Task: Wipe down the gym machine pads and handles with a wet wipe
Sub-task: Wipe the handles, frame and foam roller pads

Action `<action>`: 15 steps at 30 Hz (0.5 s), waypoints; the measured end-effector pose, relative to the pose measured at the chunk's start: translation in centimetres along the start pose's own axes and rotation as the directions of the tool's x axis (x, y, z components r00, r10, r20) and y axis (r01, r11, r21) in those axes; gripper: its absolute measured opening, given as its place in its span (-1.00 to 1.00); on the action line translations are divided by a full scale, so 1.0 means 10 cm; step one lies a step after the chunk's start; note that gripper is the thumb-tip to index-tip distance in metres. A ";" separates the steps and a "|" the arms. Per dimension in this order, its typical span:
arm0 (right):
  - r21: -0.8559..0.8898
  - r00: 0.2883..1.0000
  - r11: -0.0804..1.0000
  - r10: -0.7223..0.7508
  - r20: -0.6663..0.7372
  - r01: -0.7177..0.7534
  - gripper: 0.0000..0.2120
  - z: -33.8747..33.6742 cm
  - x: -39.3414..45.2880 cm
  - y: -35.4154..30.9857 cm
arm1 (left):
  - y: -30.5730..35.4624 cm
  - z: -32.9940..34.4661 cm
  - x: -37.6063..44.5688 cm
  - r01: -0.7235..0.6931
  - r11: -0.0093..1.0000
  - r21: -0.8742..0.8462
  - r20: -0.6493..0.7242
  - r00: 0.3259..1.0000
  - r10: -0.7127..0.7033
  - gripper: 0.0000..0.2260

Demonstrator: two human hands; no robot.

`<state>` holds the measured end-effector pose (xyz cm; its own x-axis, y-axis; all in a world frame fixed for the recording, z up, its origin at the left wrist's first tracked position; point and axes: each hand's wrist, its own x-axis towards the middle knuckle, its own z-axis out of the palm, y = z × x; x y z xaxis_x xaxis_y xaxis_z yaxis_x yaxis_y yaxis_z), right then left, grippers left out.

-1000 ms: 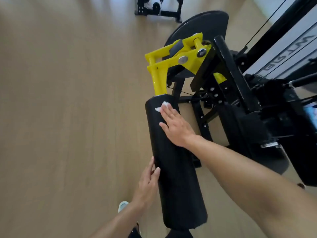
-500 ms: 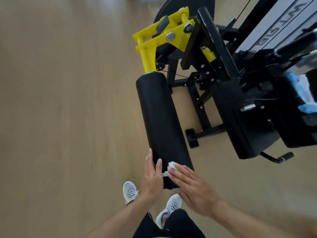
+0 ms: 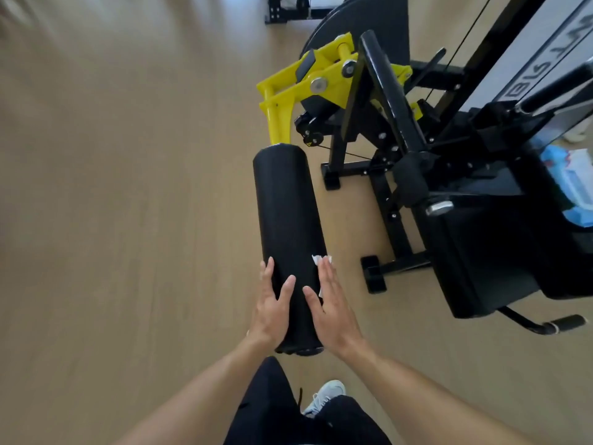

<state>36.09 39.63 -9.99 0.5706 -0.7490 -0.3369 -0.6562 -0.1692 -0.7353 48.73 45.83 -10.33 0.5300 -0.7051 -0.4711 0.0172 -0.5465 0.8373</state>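
Observation:
A long black roller pad (image 3: 287, 213) hangs from a yellow lever arm (image 3: 288, 104) of the gym machine. My left hand (image 3: 272, 306) rests flat on the pad's lower left side, fingers straight. My right hand (image 3: 332, 306) presses a white wet wipe (image 3: 321, 263) against the pad's lower right side with straight fingers; only the wipe's top corner shows past my fingertips. The machine's black seat pad (image 3: 481, 252) lies to the right.
The machine's black frame and feet (image 3: 373, 274) stand on the wooden floor right of the roller. A black handle (image 3: 564, 322) sticks out at the lower right. A blue wipes pack (image 3: 574, 184) sits at the right edge. My legs and a shoe (image 3: 324, 396) are below.
My right hand slid the wipe from the roller's top down to its lower end, then round to its right side. My left hand stayed on the lower left.

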 end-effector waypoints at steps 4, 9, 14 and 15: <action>-0.060 0.992 0.991 -0.116 0.053 0.119 -0.42 -0.14 0.58 -0.21 | 0.25 -0.02 0.21 0.107 0.980 -0.166 -0.086 0.989 -0.122 -0.49; -0.168 0.987 0.973 -0.158 0.017 0.159 -0.39 -0.19 1.49 -0.31 | 0.59 -0.08 0.97 0.131 0.976 -0.171 -0.081 0.986 -0.147 -0.35; -0.071 0.998 0.996 -0.055 -0.011 0.055 -0.40 -0.36 2.28 -0.53 | 0.78 -0.12 1.59 0.123 0.973 -0.196 -0.061 0.989 -0.137 -0.33; -0.050 0.999 0.998 -0.044 -0.014 0.043 -0.40 -0.40 2.42 -0.58 | 0.78 -0.12 1.64 0.116 0.974 -0.194 -0.067 0.989 -0.131 -0.32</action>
<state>51.75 19.88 -11.55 0.5915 -0.7500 -0.2960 -0.6549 -0.2327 -0.7190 58.60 30.52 -11.24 0.5784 -0.5959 -0.5572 0.2427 -0.5264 0.8149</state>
